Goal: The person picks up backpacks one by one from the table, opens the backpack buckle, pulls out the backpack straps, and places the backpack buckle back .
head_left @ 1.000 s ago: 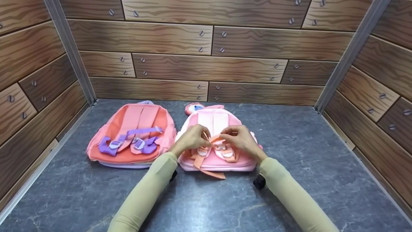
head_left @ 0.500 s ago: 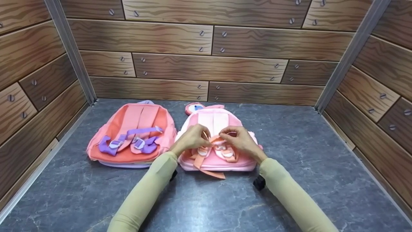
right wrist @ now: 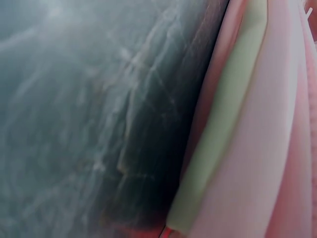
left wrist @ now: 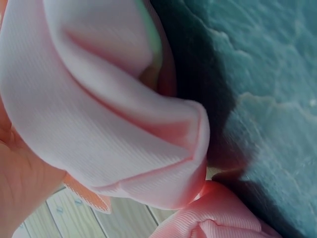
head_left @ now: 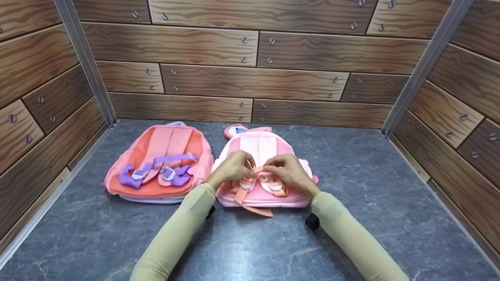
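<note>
A pale pink backpack [head_left: 269, 202] lies with its shoulder-strap side up, and orange webbing straps [head_left: 259, 169] and white buckles [head_left: 276, 187] show near its lower part. Over its middle, my left hand [head_left: 233, 168] pinches the orange strap between thumb and fingers. Just right of it, my right hand [head_left: 289, 170] pinches the other end of that short strap stretch, fingertips close to the left ones. A loose orange strap end hangs past the bag's front edge. Pink side fabric [left wrist: 99, 119] fills much of the left wrist view; the right wrist view shows the bag's green-trimmed side [right wrist: 223, 114].
To the left, close against the pink bag, lies a coral backpack [head_left: 156, 191] with purple straps [head_left: 179, 180]. A plush piece with a blue-and-white eye [head_left: 236, 131] sticks out behind the pink bag. Wood-print walls [head_left: 250, 82] enclose the dark marbled table [head_left: 363, 168].
My right hand has moved slightly left and down, closer to my left hand, and less orange strap shows between them. The left hand and both bags have stayed put.
</note>
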### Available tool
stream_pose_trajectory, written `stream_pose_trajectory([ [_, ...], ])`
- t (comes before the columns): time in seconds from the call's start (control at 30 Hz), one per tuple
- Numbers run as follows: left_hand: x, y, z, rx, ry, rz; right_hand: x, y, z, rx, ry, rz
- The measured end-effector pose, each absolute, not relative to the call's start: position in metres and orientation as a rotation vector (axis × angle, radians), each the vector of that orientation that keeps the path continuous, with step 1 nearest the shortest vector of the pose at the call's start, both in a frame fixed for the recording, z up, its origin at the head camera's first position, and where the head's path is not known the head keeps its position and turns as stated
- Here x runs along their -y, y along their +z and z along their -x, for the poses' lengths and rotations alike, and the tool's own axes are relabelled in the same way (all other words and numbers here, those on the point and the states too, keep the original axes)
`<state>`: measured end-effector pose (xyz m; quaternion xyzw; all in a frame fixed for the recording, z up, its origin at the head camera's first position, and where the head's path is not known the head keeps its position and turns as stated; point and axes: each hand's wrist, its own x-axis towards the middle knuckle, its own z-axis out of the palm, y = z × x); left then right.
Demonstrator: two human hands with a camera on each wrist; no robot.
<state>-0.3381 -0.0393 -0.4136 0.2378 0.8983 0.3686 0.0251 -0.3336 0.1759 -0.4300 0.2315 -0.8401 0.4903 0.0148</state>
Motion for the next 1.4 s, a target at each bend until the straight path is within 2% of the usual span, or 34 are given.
stream_pose_trajectory([
  [0.17,0.039,-0.414,0.338,-2.795,1.122,-0.749,-0.175,-0.433,0.333,2.626,1.716,-0.649],
  [0.33,0.04,-0.414,0.338,-2.783,1.13,-0.751,-0.175,-0.434,0.332,2.632,1.624,-0.621],
  [0.53,0.041,-0.414,0.338,-2.779,1.132,-0.745,-0.176,-0.429,0.329,2.584,1.859,-0.599],
  [1.1,0.041,-0.414,0.338,-2.782,1.131,-0.744,-0.185,-0.426,0.336,2.5,1.685,-0.546],
  [1.4,0.04,-0.414,0.337,-2.796,1.133,-0.756,-0.194,-0.426,0.338,2.513,1.494,-0.423],
])
